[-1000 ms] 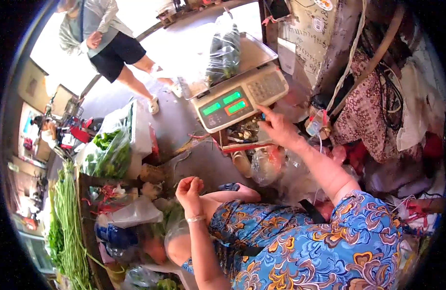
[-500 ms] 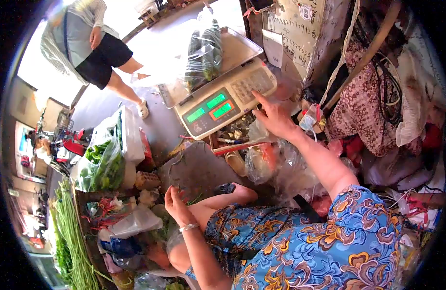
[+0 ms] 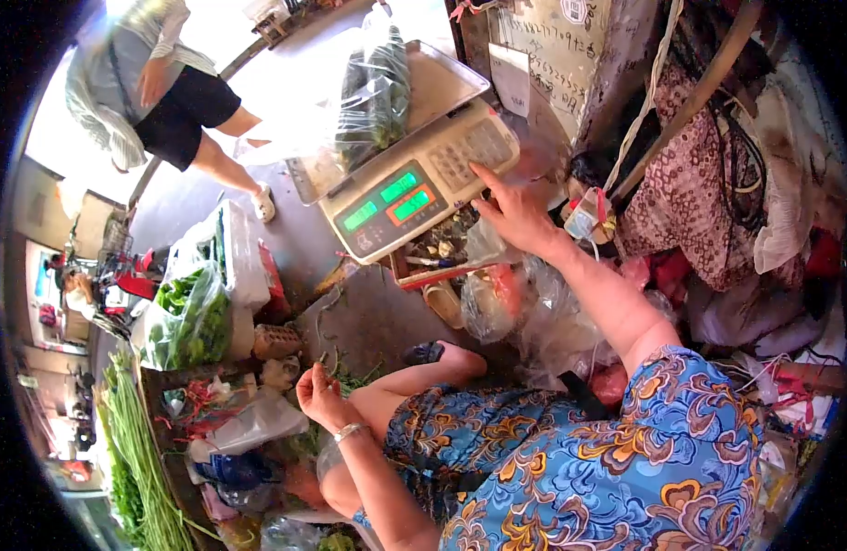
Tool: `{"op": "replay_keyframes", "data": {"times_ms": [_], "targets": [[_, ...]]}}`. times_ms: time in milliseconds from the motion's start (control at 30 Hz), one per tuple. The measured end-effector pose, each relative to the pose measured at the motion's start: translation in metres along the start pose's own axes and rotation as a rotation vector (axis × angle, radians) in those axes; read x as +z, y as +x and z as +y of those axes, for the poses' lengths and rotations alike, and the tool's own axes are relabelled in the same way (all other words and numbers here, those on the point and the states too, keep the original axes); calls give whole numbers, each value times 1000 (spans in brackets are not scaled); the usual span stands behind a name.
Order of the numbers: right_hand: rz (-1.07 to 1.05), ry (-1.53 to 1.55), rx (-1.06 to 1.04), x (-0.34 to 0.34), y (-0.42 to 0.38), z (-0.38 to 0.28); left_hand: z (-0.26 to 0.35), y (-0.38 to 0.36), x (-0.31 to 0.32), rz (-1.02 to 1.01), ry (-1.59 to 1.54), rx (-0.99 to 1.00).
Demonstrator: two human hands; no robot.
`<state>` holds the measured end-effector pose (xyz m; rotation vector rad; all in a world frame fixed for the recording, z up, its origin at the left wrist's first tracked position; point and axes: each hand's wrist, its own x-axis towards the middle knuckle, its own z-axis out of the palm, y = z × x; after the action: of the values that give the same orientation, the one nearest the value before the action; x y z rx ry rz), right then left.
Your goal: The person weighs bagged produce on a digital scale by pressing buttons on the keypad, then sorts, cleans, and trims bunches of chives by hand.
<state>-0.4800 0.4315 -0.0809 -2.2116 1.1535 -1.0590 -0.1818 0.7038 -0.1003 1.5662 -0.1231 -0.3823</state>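
My right hand [image 3: 520, 216] reaches to the digital scale [image 3: 373, 243], its index finger stretched to the near edge of the keypad [image 3: 465, 158]. The thumb is spread away and nothing is in that hand. A clear plastic bag [image 3: 373, 106] of long dark-green, cucumber-like vegetables lies on the metal weighing pan [image 3: 446, 78]. Green digits glow on the scale's display [image 3: 400, 188], too small to read. Above my knee, my left hand [image 3: 322, 399] has its fingers curled and thumb drawn in; whether something small is pinched there I cannot make out.
Another person [image 3: 180, 96] stands beyond the scale at the left. A bag of leafy greens [image 3: 189, 317] leans by a white foam box [image 3: 244, 253]. Long green stalks [image 3: 143, 450] lie at the lower left. Beneath the scale is a red-edged tray [image 3: 442, 275]; plastic bags [image 3: 552, 321] pile beside it.
The scale sits slightly lower and further left in view. My right index finger stays at the keypad's edge. My left hand has turned and dropped a little, and the other person's arm has shifted.
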Motion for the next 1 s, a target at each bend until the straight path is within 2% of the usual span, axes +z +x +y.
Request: {"op": "replay_keyframes", "data": {"times_ms": [67, 200, 267, 533, 567, 633, 667, 733, 767, 833, 1000], "targets": [[-53, -50, 54, -6, 2, -8, 5, -3, 5, 16, -7, 4], [-29, -53, 13, -11, 4, -15, 9, -3, 8, 24, 36, 6], [-121, -122, 70, -18, 7, -23, 4, 1, 5, 30, -6, -4], [-48, -135, 1, -5, 8, -7, -19, 15, -6, 185, -47, 107], [-45, -138, 3, -4, 8, -6, -24, 20, -13, 185, -44, 105], [-52, -103, 9, -3, 8, -5, -23, 26, -25, -4, 56, 18], [-57, -69, 13, -3, 8, -4, -28, 26, -25, -4, 58, 16], [-85, -89, 40, -7, 9, -10, -5, 1, 3, -6, -84, 204], [-112, -109, 65, -9, 10, -11, -7, 4, 1, -6, -83, 203], [-100, -111, 54, -8, 10, -10, -6, 8, -3, 58, -15, 43], [-59, -144, 5, -5, 8, -6, 0, 2, 5, 16, -23, 99]]}}
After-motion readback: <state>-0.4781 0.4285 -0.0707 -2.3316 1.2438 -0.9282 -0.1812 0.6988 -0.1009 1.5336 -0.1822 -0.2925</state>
